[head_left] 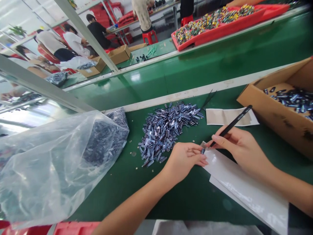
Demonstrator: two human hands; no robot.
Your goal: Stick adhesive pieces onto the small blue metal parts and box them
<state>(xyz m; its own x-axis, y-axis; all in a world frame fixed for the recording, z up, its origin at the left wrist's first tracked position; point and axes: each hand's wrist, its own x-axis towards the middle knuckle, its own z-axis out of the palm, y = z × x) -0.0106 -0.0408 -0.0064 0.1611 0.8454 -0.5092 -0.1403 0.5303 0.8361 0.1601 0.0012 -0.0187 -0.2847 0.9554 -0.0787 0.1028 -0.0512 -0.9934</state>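
Observation:
Between the thumb and fingers of my left hand (187,158) is a small dark blue shiny piece (202,151). My right hand (241,148) grips a pair of black tweezers (236,120), their tips pointing down close to that piece. Beneath both hands lie glossy white sheets (249,186), overlapping and slanting toward the lower right. A loose pile of similar dark blue pieces (166,130) is spread on the green table just beyond my left hand. Past my right hand rests a beige strip with white edges (223,116).
A clear plastic bag (56,166) with more dark pieces lies at left. A cardboard box (276,114) holding such pieces stands at right. Dark thin tweezers (209,99) lie behind the pile. Across the green conveyor (156,81) is a red tray (188,44) of colourful bits; people work beyond.

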